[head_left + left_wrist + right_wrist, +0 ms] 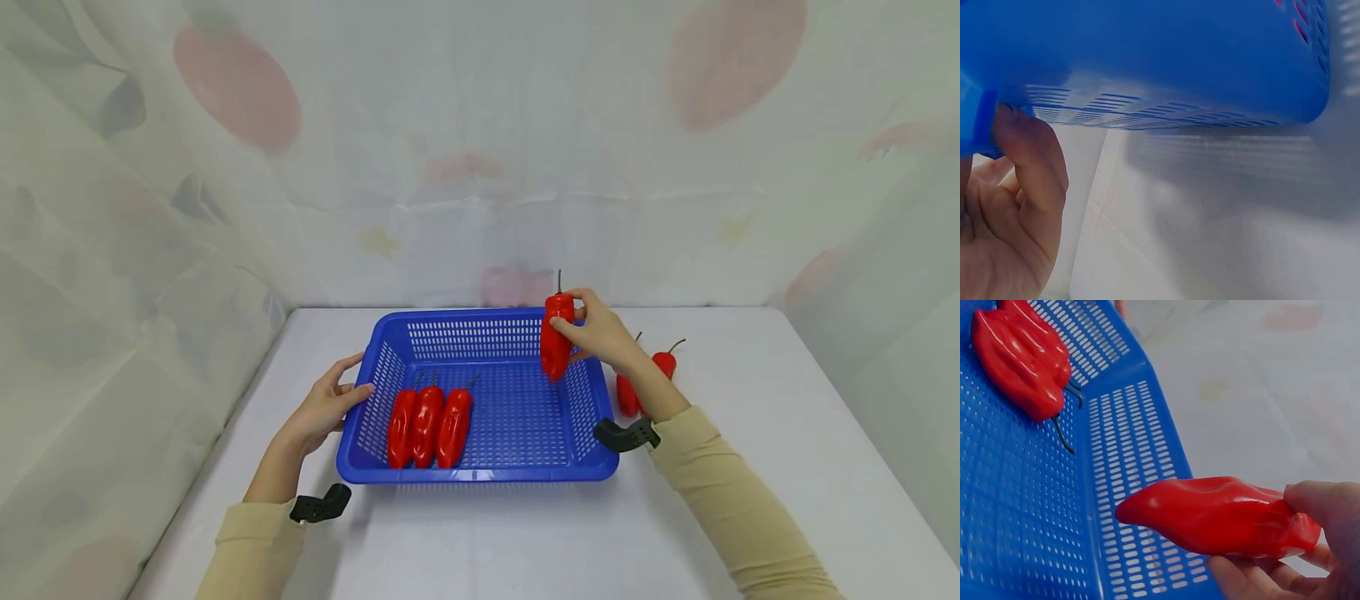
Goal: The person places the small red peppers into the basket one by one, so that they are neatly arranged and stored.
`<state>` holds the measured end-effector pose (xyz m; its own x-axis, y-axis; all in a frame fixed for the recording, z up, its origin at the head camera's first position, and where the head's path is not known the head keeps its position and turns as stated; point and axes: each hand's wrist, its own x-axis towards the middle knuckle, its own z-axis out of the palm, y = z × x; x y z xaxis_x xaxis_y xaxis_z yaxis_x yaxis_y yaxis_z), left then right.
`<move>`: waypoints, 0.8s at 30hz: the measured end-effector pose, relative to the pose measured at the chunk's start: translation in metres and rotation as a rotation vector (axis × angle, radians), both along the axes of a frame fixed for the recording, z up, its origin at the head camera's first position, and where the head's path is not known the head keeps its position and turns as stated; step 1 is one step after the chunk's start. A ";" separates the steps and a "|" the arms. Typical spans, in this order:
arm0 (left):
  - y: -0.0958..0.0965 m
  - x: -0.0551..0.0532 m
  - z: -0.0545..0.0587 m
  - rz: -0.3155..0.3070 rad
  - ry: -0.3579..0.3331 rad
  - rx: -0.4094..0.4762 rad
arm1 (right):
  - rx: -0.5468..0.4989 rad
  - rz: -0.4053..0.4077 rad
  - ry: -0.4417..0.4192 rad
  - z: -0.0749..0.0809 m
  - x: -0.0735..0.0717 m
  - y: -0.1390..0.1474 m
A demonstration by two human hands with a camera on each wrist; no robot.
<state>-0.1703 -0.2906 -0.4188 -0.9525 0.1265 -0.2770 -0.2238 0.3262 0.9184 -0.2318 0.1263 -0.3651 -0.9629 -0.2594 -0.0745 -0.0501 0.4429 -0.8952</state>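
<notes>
My right hand (pixel 602 332) grips a red chili pepper (pixel 556 337) between thumb and fingers, stem upward, over the right end of a blue plastic basket (pixel 480 476). In the right wrist view this pepper (pixel 1210 515) overlaps the basket's slotted wall (pixel 1141 444). At the basket's left rim, my left hand (pixel 327 405) pinches the edge, thumb on top and fingers beneath; the left wrist view shows its curled fingers (pixel 1032 150) under the rim. Inside, three red peppers (pixel 427 425) lie side by side at the left, stems pointing away from me.
Right of the basket, more red peppers (pixel 664 362) lie on the white table (pixel 750 433), partly hidden behind my right forearm. A pale printed curtain (pixel 480 167) hangs behind the table and along both sides. Dark camera mounts sit on both wrists.
</notes>
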 end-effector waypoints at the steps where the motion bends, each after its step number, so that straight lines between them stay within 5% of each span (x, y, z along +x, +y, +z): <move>1: 0.000 0.000 0.000 0.000 0.000 0.001 | 0.000 0.008 -0.004 -0.001 0.000 -0.002; 24: 0.000 0.000 0.001 0.004 0.001 0.008 | 0.009 0.089 -0.090 -0.018 -0.001 -0.044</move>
<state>-0.1703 -0.2902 -0.4181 -0.9532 0.1253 -0.2752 -0.2241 0.3182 0.9211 -0.2325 0.0824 -0.3828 -0.9256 -0.3422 -0.1620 -0.0093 0.4484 -0.8938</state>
